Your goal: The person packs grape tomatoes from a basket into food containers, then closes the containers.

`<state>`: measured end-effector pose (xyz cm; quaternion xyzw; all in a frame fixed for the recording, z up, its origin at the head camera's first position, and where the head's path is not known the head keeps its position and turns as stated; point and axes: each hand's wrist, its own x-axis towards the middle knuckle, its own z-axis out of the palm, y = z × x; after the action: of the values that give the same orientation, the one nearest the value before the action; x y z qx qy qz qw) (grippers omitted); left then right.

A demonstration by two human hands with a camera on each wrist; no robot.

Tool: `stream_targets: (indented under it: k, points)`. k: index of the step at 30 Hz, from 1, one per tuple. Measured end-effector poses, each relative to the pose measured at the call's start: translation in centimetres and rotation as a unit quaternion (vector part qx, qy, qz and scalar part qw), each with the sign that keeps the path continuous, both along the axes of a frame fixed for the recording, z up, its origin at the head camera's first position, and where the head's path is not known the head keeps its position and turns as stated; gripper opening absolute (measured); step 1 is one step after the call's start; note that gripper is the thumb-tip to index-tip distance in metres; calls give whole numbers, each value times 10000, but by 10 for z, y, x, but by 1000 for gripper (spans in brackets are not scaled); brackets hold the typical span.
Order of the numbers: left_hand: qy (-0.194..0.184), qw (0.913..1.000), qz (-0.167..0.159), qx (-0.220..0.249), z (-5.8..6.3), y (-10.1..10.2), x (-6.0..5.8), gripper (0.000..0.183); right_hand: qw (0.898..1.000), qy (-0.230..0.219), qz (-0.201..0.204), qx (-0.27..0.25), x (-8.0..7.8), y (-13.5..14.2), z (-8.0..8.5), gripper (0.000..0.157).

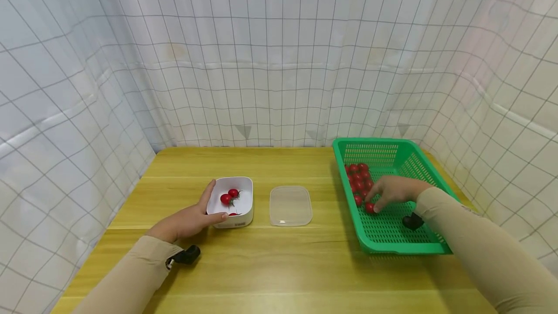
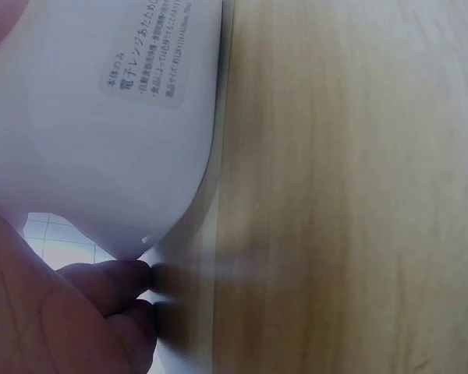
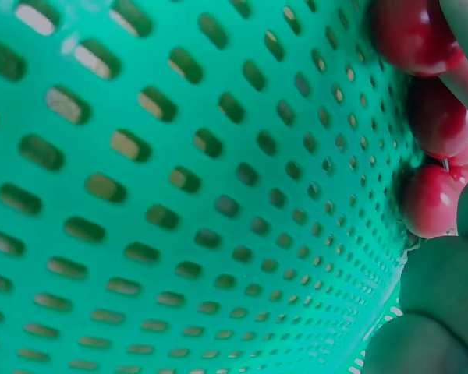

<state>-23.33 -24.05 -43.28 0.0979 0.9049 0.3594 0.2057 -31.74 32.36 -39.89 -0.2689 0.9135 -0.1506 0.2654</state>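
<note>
My left hand holds a white square container at its left side, thumb along the near rim. Cherry tomatoes with green stems lie inside it, one partly hidden by the near wall. In the left wrist view, printed text shows on the container's side, and curled fingers are at its corner. My right hand reaches into a green perforated basket and pinches a cherry tomato between thumb and fingers. Several more cherry tomatoes sit along the basket's left side.
A translucent square lid lies flat on the wooden table between container and basket. White grid-patterned curtains enclose the table at the back and sides. The basket's raised rim surrounds the right hand.
</note>
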Motion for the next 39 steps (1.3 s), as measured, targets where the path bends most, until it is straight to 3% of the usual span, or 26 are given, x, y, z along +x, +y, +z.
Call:
stream_targets:
  k: [14,39]
  points:
    - [-34,9999,105,48,-2,-2,-1,117,9985,-471,-59,286,2,-2,0,38]
    - [-52,10000,62,40,0,-1,1,119,9972,-624,16,416,2,0,-6,43]
